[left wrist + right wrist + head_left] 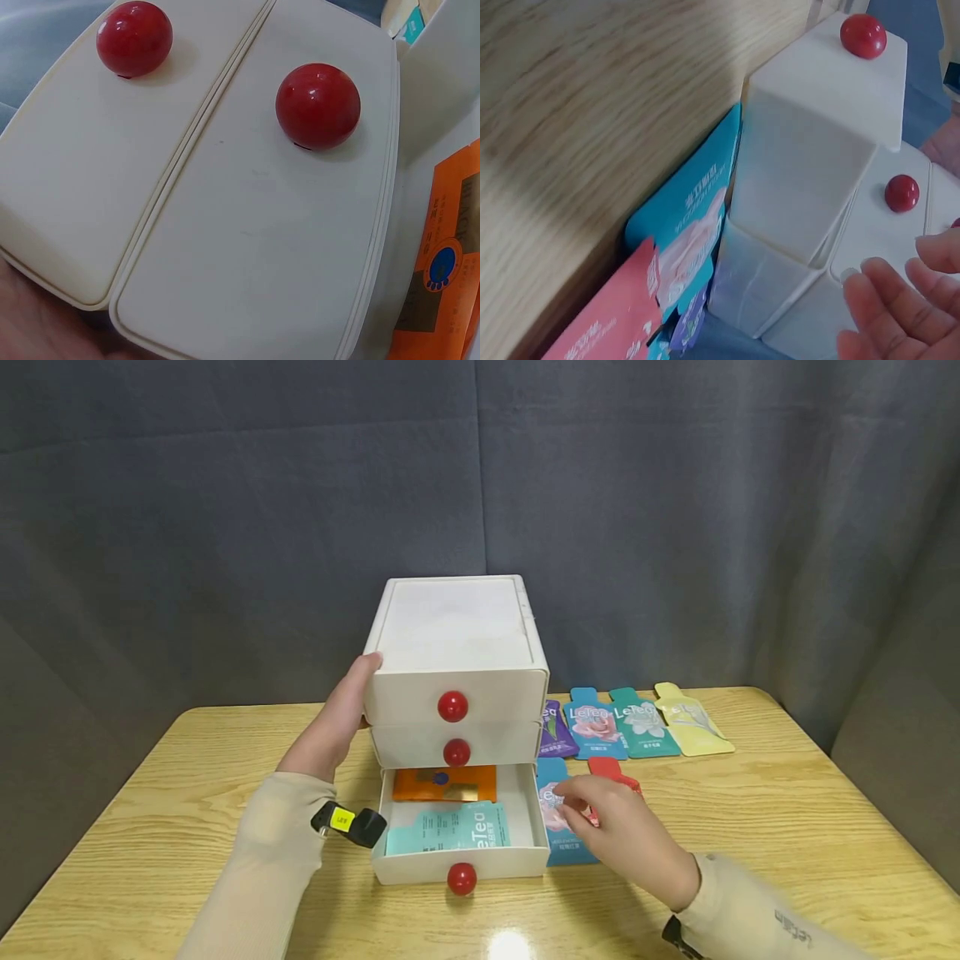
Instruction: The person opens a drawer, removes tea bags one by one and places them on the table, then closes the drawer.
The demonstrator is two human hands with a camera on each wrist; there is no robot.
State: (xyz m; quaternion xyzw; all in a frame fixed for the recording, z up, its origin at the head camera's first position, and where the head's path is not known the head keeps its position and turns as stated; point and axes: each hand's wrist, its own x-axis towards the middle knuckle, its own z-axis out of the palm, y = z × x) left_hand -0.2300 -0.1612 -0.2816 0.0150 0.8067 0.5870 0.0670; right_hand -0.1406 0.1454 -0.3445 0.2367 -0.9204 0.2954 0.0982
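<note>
A white three-drawer cabinet point(459, 627) stands on the table, its bottom drawer point(495, 864) pulled out. My left hand point(339, 718) rests against the cabinet's left side, a fingertip at the top edge. Inside the drawer lie an orange packet point(480, 781) at the back and a light teal packet point(450, 828) in front. Just right of the drawer, my right hand point(626, 831) hovers over a blue packet point(566, 847) and a red packet point(606, 767). Its fingers are loosely bent with nothing between them, as the right wrist view shows.
Behind these, a row of purple point(557, 739), blue point(596, 727), green point(647, 727) and yellow packets point(693, 722) lies right of the cabinet. Red ball knobs point(453, 706) stick out from the drawer fronts. A grey curtain point(637, 527) hangs behind the wooden table point(765, 835).
</note>
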